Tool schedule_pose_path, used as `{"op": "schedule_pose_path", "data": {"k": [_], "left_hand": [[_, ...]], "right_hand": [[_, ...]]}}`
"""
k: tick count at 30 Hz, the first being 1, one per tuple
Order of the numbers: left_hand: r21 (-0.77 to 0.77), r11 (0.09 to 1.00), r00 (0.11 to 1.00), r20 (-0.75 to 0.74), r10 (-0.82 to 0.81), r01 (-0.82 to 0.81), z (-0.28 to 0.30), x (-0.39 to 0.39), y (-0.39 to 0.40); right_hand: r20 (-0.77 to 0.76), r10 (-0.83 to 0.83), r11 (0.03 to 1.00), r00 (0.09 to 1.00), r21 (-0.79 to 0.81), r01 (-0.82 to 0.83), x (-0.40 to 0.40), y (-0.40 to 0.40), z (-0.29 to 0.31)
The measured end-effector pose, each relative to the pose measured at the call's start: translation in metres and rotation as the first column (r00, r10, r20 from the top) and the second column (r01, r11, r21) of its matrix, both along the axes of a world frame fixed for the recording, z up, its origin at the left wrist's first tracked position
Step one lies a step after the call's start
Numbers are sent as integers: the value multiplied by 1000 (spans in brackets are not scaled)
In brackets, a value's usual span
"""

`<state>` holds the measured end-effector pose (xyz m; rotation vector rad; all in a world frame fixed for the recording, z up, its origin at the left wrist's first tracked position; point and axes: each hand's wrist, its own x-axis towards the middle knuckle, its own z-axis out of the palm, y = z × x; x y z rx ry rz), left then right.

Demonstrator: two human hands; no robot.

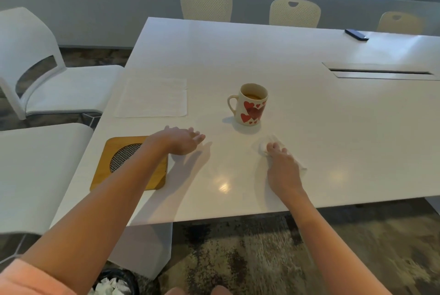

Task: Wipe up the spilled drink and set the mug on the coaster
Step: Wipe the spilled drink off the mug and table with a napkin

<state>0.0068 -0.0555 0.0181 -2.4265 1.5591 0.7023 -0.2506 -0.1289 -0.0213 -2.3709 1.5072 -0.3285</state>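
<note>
Wooden coaster (133, 163) under left hand's (183, 141) forearm; mug (251, 104) beyond, apart.

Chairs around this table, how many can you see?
5: three cream chairs along the far side, two white chairs on the left. Others may be out of frame.

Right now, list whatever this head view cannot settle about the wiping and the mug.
- Spill: hidden, if any is left, under the right hand and its crumpled tissue; the glossy table shows none.
- Coaster: partly covered by the left forearm.
- Mug: liquid shows inside, depth unclear.
- Dark flat object at the far edge: too small to identify.
- Bin: cut off by the bottom edge.
</note>
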Motion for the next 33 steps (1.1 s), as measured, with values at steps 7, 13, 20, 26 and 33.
{"op": "schedule_pose_path", "data": {"k": [7,13,20,26,33], "left_hand": [[-4,994,984,-140,109,-111,10,16,-5],[-16,991,957,-264,121,-130,10,15,-8],[-52,995,984,-162,78,-88,3,5,-6],[-73,994,994,-84,77,-83,-4,2,-2],[-80,997,999,35,20,-17,-13,0,-3]], "right_hand": [[25,207,978,978,23,-208,64,35,0],[62,407,910,912,66,-410,103,43,1],[60,552,821,832,138,-555,86,32,5],[64,604,779,795,163,-605,64,37,4],[163,628,728,761,222,-649,25,46,-3]]}}
